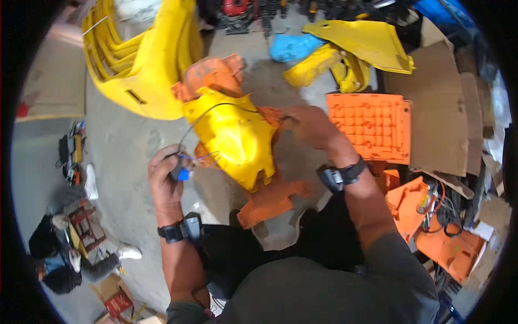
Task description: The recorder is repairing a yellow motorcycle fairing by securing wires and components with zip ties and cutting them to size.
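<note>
The left hand point(163, 174) pinches a small dark-and-blue piece point(184, 174); I think the thin dark cable point(226, 103) should stay loose, not pulled. The yellow shell point(233, 141), probably plastic, glossy, humped and notched below, lies between the hands, over the upper edge of a matte orange panel point(267, 204). The right hand point(312, 127) is blurred; its grip I cannot tell.

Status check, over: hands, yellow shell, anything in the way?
Left hand holding small blue-and-black piece with wires. Right hand beside yellow shell, blurred, grip unclear. Orange parts around shell. Dark cable crossing over it.
</note>
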Available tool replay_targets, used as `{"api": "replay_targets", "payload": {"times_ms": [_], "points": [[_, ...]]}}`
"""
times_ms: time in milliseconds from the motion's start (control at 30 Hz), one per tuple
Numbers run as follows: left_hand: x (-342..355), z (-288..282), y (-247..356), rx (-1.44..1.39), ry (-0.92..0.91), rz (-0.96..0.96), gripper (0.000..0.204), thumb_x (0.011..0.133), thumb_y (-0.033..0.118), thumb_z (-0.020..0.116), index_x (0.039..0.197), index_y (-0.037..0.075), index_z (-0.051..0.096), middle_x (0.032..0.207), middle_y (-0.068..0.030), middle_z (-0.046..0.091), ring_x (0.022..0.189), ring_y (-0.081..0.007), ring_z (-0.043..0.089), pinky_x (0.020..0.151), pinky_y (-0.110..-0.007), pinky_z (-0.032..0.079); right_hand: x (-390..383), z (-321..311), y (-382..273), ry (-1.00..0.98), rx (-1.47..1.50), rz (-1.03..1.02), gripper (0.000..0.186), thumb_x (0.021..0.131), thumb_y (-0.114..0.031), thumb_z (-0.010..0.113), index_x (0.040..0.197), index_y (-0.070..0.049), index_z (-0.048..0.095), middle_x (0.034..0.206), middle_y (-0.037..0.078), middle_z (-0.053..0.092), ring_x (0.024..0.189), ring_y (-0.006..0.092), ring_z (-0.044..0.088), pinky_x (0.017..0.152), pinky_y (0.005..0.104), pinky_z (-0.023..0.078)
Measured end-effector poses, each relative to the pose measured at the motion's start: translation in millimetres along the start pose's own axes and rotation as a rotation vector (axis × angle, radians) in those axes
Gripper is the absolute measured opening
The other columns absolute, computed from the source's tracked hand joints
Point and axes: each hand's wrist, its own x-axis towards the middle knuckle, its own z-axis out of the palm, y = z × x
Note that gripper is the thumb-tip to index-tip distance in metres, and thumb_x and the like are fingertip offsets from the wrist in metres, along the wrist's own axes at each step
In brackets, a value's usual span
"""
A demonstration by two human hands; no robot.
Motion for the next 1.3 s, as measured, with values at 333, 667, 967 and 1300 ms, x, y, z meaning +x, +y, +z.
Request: {"api": "replay_targets", "payload": {"times_ms": [333,667,967,1300], "points": [[7,-2,2,0.048,0.065,-0.037,0.031,0.082,0.014,0.062,0.105,-0.007,0.061,0.083,-0.013,0.062,0.067,-0.0216,0.061,0.061,-0.035,0.056,12,-12,-20,-0.008,-0.052,-0.077,0.024,0.086,-0.018,0.059,0.105,-0.007,0.066,0.104,0.017,0.066,0.097,0.0352,0.062,0.081,0.0418,0.049],[8,14,2,0.009,-0.129,-0.044,0.026,0.082,0.008,0.06,0.102,-0.01,0.063,0.092,-0.0236,0.068,0.061,-0.0219,0.063,0.056,-0.031,0.053,3,-38,2,0.201,0.221,0.222,0.021,0.088,-0.013,0.059,0.105,-0.001,0.066,0.081,0.019,0.066,0.068,0.0234,0.062,0.066,0.0345,0.048],[6,12,-1,0.058,-0.118,-0.07,0.023,0.076,-0.002,0.066,0.099,-0.005,0.066,0.079,-0.0122,0.067,0.062,-0.0167,0.062,0.058,-0.028,0.051,10,-24,0,0.256,0.252,0.161,0.021,0.092,-0.015,0.058,0.106,0.0,0.064,0.072,0.01,0.061,0.066,0.0147,0.057,0.063,0.0294,0.046],[3,15,-1,-0.013,-0.045,-0.004,0.026,0.072,-0.01,0.066,0.097,-0.002,0.066,0.086,-0.0074,0.068,0.069,-0.0135,0.063,0.064,-0.026,0.052,11,-5,-14,0.168,0.285,0.098,0.029,0.092,-0.014,0.058,0.119,-0.001,0.059,0.103,0.009,0.063,0.093,0.0174,0.058,0.082,0.0304,0.046]]}}
